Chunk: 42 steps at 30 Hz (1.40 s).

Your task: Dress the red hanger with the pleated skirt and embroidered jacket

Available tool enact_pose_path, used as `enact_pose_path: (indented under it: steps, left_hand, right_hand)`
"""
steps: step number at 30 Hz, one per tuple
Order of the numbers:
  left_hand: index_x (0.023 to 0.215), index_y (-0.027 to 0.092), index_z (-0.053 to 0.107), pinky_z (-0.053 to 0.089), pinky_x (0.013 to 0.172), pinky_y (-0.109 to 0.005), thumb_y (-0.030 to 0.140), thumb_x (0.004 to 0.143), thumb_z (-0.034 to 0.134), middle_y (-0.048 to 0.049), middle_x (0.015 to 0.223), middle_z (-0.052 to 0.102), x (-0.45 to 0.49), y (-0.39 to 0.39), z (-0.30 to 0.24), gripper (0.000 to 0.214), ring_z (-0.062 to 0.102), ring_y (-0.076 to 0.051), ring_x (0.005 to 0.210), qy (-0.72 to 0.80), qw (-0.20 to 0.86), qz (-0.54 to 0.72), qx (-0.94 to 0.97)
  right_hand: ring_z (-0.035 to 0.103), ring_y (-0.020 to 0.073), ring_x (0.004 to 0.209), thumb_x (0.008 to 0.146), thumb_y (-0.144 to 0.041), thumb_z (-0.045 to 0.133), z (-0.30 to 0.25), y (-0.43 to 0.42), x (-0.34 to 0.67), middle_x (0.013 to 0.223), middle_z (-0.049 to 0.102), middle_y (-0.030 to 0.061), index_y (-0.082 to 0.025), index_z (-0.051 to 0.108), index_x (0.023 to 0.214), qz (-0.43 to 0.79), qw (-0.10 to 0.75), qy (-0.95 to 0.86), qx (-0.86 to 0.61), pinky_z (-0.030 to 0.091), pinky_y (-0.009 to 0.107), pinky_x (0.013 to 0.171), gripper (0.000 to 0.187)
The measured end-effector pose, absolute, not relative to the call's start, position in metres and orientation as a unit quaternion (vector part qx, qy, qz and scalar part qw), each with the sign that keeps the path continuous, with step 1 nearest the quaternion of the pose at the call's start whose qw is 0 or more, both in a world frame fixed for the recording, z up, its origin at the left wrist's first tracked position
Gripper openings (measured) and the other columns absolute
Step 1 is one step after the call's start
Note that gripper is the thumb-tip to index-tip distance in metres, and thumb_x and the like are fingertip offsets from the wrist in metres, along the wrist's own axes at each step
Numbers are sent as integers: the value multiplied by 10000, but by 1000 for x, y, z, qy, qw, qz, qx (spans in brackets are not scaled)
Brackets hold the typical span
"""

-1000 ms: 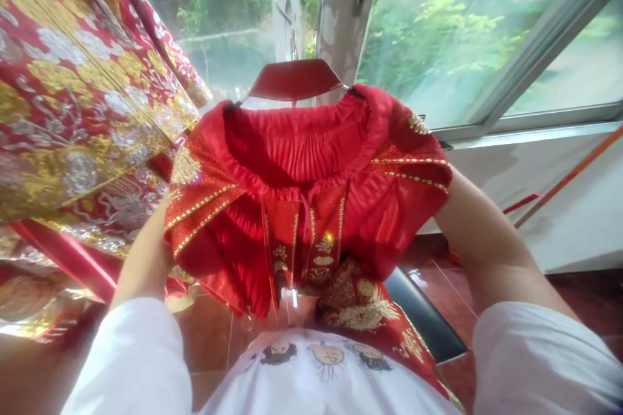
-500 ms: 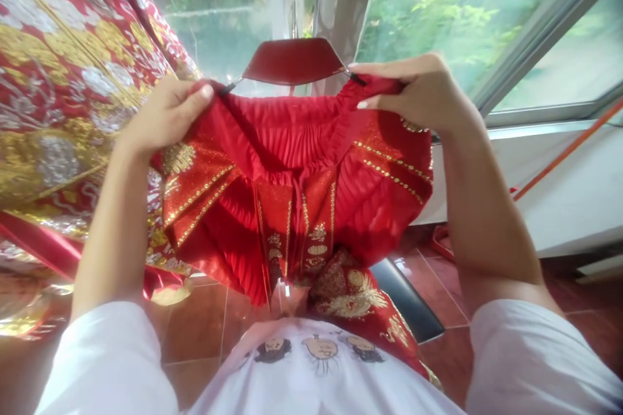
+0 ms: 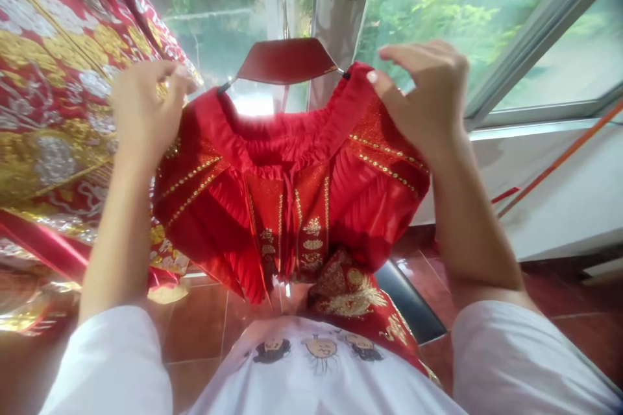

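Observation:
A red blouse (image 3: 287, 175) with a gathered neckline, pleated cloth and gold-beaded bands hangs in front of me on a hanger (image 3: 287, 61) with a dark red top piece. My left hand (image 3: 143, 107) is at its left shoulder, thumb and fingers bent with a small gap between them and no cloth visible there. At the right shoulder is my right hand (image 3: 428, 97), thumb and forefinger spread apart, the thumb close to the cloth; I cannot tell whether it touches. Below the blouse lies red cloth (image 3: 357, 298) with gold embroidery.
On the left hangs a large red, gold and silver patterned cloth (image 3: 53, 78). Windows (image 3: 438, 26) with greenery outside stand behind the hanger. A dark flat object (image 3: 413, 305) lies low on the right, above the red tiled floor (image 3: 195, 331). An orange pole (image 3: 559, 162) slants at the right.
Both hands have come off the shoulders of the blouse and their fingers have parted. My left hand has turned upward. The blouse and hanger have shifted slightly left.

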State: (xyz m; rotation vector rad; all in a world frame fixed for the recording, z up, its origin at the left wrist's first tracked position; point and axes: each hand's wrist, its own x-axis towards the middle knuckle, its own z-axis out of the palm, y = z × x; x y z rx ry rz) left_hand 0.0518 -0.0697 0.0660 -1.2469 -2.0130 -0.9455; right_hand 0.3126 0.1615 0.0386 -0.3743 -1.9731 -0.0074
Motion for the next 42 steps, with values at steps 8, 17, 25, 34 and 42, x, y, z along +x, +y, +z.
enact_pose_path:
  steps: [8, 17, 25, 34, 42]
  left_hand:
    - [739, 157, 649, 386, 586, -236, 356, 917, 535, -15, 685, 644, 163, -67, -64, 291, 547, -115, 588, -733, 180, -421, -503]
    - [831, 149, 653, 399, 642, -230, 270, 926, 515, -29, 764, 648, 167, -26, -98, 207, 568, -135, 662, -709, 50, -506, -489]
    - [655, 143, 538, 337, 612, -212, 197, 868, 511, 3, 641, 535, 180, -53, -168, 222, 459, -109, 584, -745, -99, -478, -456]
    - [584, 147, 515, 324, 571, -187, 128, 788, 499, 30, 604, 496, 185, -64, -150, 205, 430, -81, 550, -705, -130, -499, -487]
    - [539, 141, 496, 309, 541, -191, 103, 723, 497, 38, 545, 482, 202, -58, -142, 188, 392, -75, 512, -658, -168, -513, -525]
  right_hand:
    - [553, 96, 525, 851, -336, 612, -82, 60, 280, 637, 654, 20, -140, 698, 802, 221, 498, -823, -165, 400, 209, 526, 219]
    - [490, 85, 543, 860, -317, 504, -109, 64, 255, 615, 583, 10, -147, 587, 709, 380, 454, -791, -153, 359, 187, 547, 242]
    - [408, 76, 456, 855, -357, 450, -165, 53, 279, 519, 468, -20, -153, 559, 700, 442, 393, -780, -204, 322, 184, 467, 278]
    - [509, 89, 501, 877, -367, 520, -132, 54, 284, 679, 652, 40, -136, 679, 875, 431, 451, -750, -221, 417, 196, 521, 280]
    - [500, 94, 519, 838, -429, 569, -118, 41, 269, 655, 617, 25, -131, 690, 944, 489, 434, -730, -196, 387, 190, 490, 339]
